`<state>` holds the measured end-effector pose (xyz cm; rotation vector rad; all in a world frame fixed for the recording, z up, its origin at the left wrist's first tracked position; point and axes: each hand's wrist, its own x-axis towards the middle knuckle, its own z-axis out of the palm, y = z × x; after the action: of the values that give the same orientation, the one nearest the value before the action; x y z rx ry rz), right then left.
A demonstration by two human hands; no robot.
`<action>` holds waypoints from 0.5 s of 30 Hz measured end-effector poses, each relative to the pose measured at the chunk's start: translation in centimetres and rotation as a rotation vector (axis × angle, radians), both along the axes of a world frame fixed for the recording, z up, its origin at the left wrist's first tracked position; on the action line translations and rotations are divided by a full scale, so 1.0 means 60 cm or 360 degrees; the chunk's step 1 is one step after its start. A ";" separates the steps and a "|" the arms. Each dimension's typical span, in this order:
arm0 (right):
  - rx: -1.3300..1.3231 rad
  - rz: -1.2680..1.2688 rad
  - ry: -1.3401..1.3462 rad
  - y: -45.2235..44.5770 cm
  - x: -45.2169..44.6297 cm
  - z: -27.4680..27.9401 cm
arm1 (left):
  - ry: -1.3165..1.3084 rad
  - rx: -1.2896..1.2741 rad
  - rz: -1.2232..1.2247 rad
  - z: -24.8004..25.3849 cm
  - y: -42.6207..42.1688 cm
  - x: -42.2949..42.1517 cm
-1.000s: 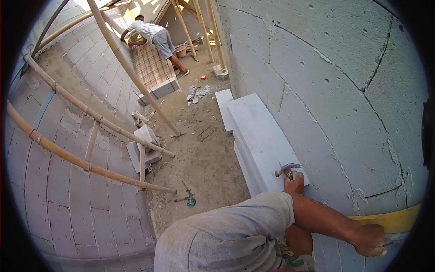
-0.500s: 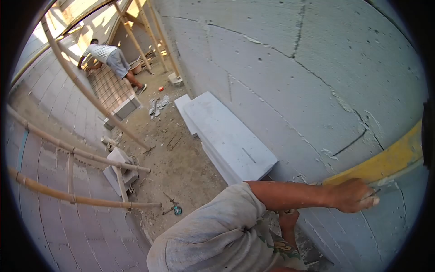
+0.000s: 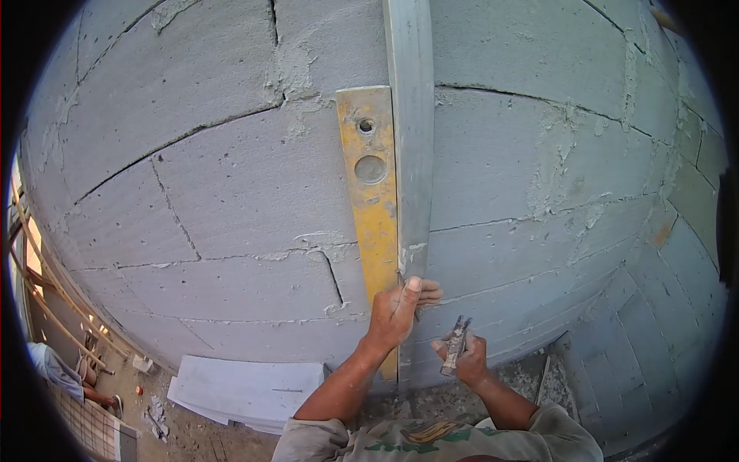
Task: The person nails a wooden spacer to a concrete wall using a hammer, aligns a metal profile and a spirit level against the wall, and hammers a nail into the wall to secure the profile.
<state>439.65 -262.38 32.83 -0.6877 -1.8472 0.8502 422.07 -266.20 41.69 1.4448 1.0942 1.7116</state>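
Note:
Against the block wall (image 3: 254,177), a long pale-grey straight bar (image 3: 413,138) stands upright. A worn yellow spirit level (image 3: 373,212) stands along its left side, slightly tilted. My left hand (image 3: 394,314) is closed at the lower part of the bar, over the level's edge. A thin dark nail (image 3: 418,314) sticks out by its fingers; most of it is hidden. My right hand (image 3: 471,362), lower and to the right, is closed round a hammer, whose mortar-crusted head (image 3: 456,345) points up. The hammer's handle is hidden, and its head is apart from the bar.
White blocks (image 3: 246,386) lie at the wall's foot on the left. Another person (image 3: 65,377) is at the far lower left, near wire mesh (image 3: 81,423) and bamboo poles (image 3: 50,300). Rubble (image 3: 454,400) covers the floor below my hands. A second wall meets at right.
My view has swung from the floor and the other person to the wall. The level, bar and both hands are now central, and the hammer head has come into sight.

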 end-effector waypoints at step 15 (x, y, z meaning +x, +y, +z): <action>0.0144 -0.0112 0.0130 0.032 -0.090 -0.023 | 0.0091 -0.0007 0.0090 0.001 -0.002 0.006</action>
<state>434.24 -260.47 31.48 -0.6475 -1.7667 0.7342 422.43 -266.33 41.76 1.4811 1.1785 1.7153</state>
